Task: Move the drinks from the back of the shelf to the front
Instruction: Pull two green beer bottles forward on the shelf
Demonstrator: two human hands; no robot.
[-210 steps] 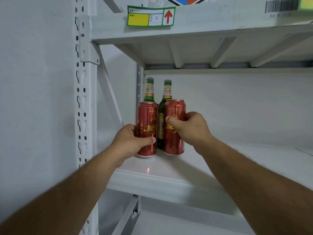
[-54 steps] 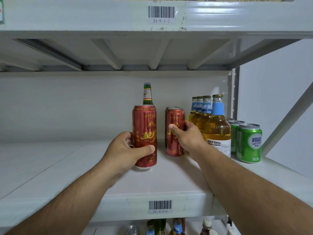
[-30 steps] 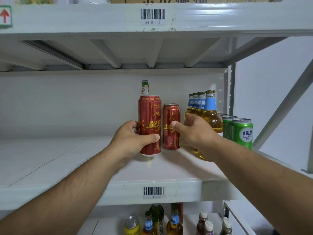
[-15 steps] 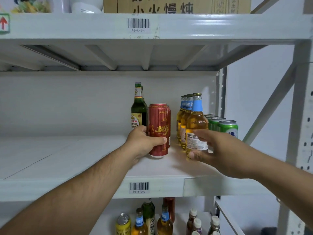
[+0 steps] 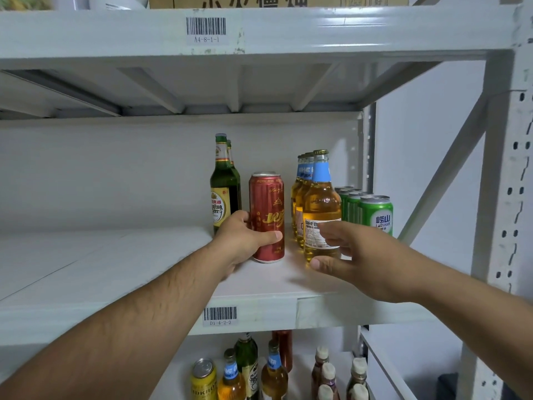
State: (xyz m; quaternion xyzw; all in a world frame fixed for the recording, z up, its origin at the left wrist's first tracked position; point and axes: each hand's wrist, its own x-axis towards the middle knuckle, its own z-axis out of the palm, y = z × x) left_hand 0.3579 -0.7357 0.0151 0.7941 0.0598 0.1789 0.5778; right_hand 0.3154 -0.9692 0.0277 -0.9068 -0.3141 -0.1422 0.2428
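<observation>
A tall red beer can stands on the white shelf, and my left hand grips its lower half. Any second red can behind it is hidden. Two green glass bottles stand just behind and left of the can. To its right is a row of amber bottles with blue neck labels. My right hand hovers in front of the nearest amber bottle, fingers loosely spread, holding nothing. A row of green cans stands at the far right.
The shelf's front edge carries a barcode label. A white upright post and a diagonal brace stand at the right. The shelf below holds several bottles and a yellow can. A cardboard box sits on the top shelf.
Earlier both hands held red cans. My right hand has since let go of its can and drawn back to the amber bottle. My left hand keeps its can, now set on the shelf.
</observation>
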